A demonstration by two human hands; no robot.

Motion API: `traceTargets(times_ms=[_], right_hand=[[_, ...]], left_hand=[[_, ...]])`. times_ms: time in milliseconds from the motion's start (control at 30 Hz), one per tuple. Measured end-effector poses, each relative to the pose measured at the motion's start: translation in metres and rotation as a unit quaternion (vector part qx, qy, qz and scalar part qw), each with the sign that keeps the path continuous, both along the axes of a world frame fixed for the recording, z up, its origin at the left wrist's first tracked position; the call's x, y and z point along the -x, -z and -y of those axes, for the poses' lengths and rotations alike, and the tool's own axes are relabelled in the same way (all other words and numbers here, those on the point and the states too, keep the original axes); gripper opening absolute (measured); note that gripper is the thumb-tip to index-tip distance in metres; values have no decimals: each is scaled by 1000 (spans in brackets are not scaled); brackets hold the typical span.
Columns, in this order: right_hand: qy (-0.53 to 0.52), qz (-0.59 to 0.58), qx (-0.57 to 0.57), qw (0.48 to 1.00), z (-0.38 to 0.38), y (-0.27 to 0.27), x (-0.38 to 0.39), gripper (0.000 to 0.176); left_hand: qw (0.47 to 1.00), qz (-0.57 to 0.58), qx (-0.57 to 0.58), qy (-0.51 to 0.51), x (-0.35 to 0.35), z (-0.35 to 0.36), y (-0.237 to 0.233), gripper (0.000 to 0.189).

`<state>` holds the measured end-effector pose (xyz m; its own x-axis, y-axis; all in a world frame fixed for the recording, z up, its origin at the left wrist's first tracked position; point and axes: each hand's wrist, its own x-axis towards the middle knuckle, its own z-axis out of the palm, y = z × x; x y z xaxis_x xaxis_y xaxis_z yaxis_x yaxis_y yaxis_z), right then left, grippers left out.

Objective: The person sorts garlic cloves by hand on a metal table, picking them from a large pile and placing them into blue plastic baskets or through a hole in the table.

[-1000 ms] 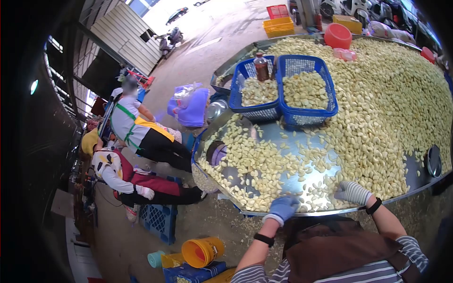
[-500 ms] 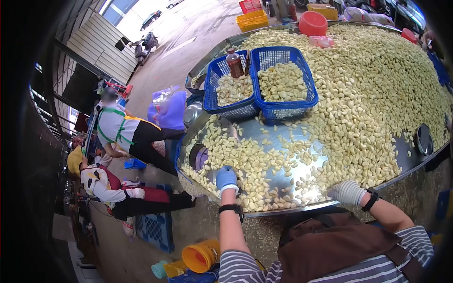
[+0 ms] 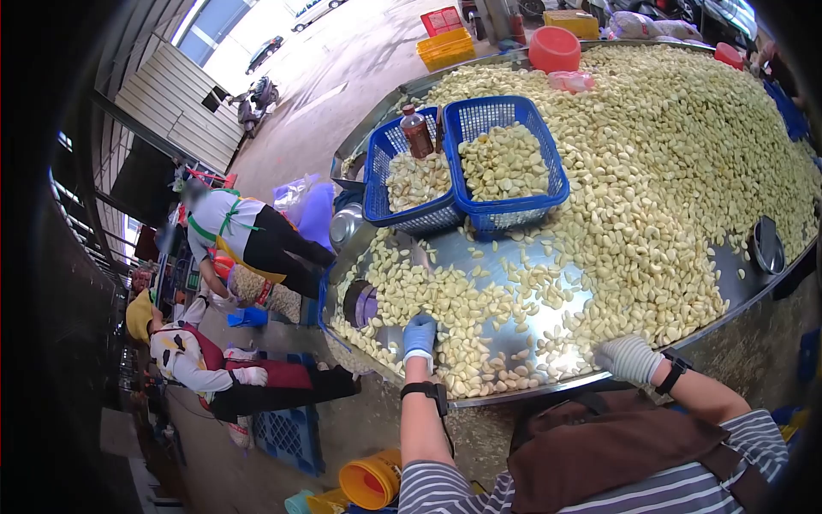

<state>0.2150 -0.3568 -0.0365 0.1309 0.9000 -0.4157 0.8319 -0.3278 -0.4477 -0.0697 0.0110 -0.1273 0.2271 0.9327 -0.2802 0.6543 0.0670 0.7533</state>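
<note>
Pale peeled garlic cloves [image 3: 634, 214] cover much of a metal table [image 3: 488, 250]. My left hand [image 3: 419, 337], in a blue glove, is at the near left among loose cloves. Its fingers look curled together, and what they hold, if anything, is hidden. My right hand [image 3: 631, 358], in a white striped knit glove, lies at the near edge with fingers stretched leftward, touching cloves. Left of my left hand, a round opening with a purple lining [image 3: 364, 306] shows in the tabletop. Beyond stand two blue baskets [image 3: 514, 208] of cloves.
A brown-red bottle [image 3: 417, 133] stands in the left basket. A red tub [image 3: 555, 50] sits at the far side, and a dark oval dish [image 3: 767, 244] at the right edge. Two people work at left, one bending [image 3: 235, 223]. An orange bucket [image 3: 370, 480] is on the floor below.
My left hand has shifted slightly right and down in view; my right hand stays nearly in place. The standing person at left has bent forward toward a bag. The view has tilted a little.
</note>
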Motion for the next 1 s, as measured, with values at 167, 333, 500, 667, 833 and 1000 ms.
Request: traceTargets(times_ms=[167,333,500,667,833,1000], right_hand=[[-6,1,-29,1000,3,5,1,30],[73,-52,19,996,-3,-21,3,45],[106,-47,-35,993,15,-16,-12,48],[173,8,-7,985,42,-20,-46,55],[104,86,135,982,5,-24,-54,61],[-82,86,103,988,-60,22,-1,60]], left_hand=[[967,191,56,-161,-27,-19,-16,22],[982,-178,-56,-7,-61,-40,-38,63],[930,-277,27,241,-67,-3,-28,70],[882,-247,96,389,-57,75,-60,55],[852,-213,124,462,-86,91,-77,44],[833,-226,89,496,-109,96,-83,39]])
